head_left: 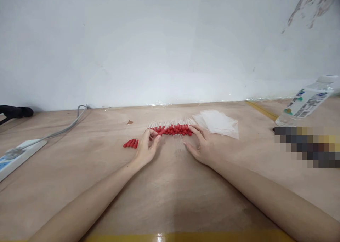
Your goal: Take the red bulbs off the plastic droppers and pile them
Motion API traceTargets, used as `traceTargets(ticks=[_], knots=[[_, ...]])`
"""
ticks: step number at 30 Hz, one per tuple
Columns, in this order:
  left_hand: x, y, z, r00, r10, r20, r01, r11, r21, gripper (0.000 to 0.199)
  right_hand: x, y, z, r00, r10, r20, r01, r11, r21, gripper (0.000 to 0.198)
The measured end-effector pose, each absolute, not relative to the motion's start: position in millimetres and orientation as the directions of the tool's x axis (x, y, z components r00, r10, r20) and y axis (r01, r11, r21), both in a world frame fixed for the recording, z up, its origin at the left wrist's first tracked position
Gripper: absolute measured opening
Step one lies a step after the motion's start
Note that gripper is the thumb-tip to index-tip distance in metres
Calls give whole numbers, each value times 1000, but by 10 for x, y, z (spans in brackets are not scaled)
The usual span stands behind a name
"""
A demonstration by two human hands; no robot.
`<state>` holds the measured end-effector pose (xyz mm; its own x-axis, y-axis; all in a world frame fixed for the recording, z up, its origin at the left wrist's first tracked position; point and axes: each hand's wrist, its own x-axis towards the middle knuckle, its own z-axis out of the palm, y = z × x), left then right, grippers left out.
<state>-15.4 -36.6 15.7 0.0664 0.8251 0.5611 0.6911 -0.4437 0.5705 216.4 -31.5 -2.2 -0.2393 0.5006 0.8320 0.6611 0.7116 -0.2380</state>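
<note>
A row of red-ended pieces [176, 129] with thin clear stems lies on the brown table covering; they look like droppers with rubber bulbs. My left hand [146, 148] is at the row's left end, thumb and fingers curled in a pinch around one red-ended dropper [163, 131]. Several more red bulbs [131, 143] lie in a small group left of that hand. At the right end, my right hand [200, 144] has its thumb and fingers apart, the index fingertip touching the row. Clear stems [179, 143] also show between the hands.
White thin sheets or bags [219, 122] lie fanned behind my right hand. A tilted clear bottle [305, 102] and a pixelated patch [310, 144] are at the right. At the left are a power strip [23, 157], its grey cable [66, 126] and a black object [17, 111].
</note>
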Motion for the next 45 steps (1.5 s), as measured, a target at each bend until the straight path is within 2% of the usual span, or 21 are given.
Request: traceTargets(ticks=[2,5,9,16,21,22,27,33,42,45], knots=[[-177,-442,106,190,810,554,678,-517,523,12,2195,-306,-19,-346,462,816,649,746,-148,56],[-163,-480,47,315,754,576,647,-615,451,10,2230,-288,-31,-514,421,747,602,797,-34,54],[-128,-493,12,367,716,593,607,-668,431,8,2217,-281,-56,-623,401,672,545,838,5,48],[-110,-557,36,411,683,603,586,-705,399,6,2141,-280,-89,-605,388,695,535,845,-6,21],[-35,-555,54,485,659,575,605,-728,324,38,2141,-277,-98,-621,364,694,513,859,8,19],[-16,-541,40,510,638,577,594,-746,301,39,2139,-277,-100,-625,359,693,507,862,11,19],[43,-450,-79,564,531,633,547,-814,195,21,2119,-280,-107,-624,330,708,483,876,18,20],[48,-440,-98,573,465,675,541,-833,114,22,2086,-268,-139,-611,319,725,438,899,-28,23],[73,-470,-77,602,427,675,520,-851,75,23,2072,-291,-148,-633,277,723,377,926,-24,21],[59,-478,-68,632,440,638,509,-856,86,23,2086,-305,-139,-644,232,729,350,937,11,20]])
